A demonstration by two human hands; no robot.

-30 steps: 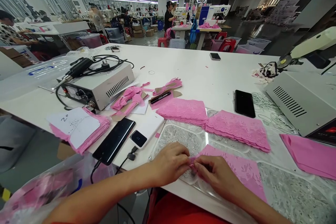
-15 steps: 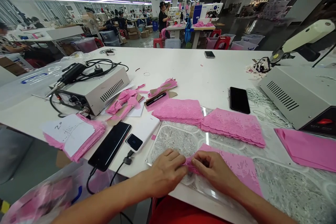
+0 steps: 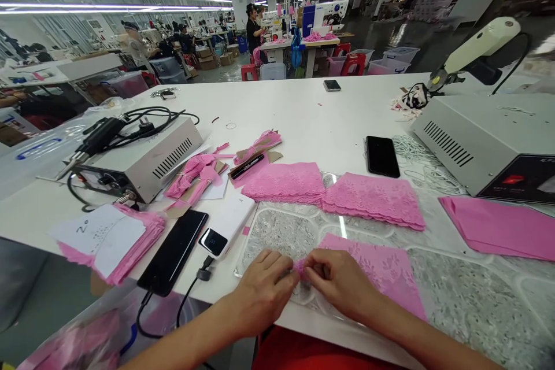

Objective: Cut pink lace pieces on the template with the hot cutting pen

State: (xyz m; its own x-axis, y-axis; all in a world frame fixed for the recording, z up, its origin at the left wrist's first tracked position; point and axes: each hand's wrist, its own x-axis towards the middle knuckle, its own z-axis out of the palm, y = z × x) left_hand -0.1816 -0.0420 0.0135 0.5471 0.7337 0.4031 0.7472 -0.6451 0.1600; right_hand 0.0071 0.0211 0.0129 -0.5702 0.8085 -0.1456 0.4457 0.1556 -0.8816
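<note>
A pink lace piece [image 3: 385,272] lies on the grey marbled board [image 3: 468,295] right in front of me. My left hand [image 3: 267,286] pinches its left edge, fingers closed and curled downward. Close beside it, my right hand [image 3: 336,277] grips the same edge between thumb and bent forefinger. A small bunched bit of lace shows between the two hands. Just beyond lie two stacks of cut lace, a left stack [image 3: 284,182] and a right stack [image 3: 373,198].
Left of the board are a white power bank [image 3: 236,217], a black phone [image 3: 176,251] and paper-topped pink pieces [image 3: 104,237]. Grey machine boxes stand at left [image 3: 151,156] and right [image 3: 489,133]. Folded pink fabric [image 3: 498,225] and another phone [image 3: 382,156] lie to the right.
The view has shifted slightly, so most things sit a little further left. Both hands stay on the lace edge, the bit between them looking more bunched.
</note>
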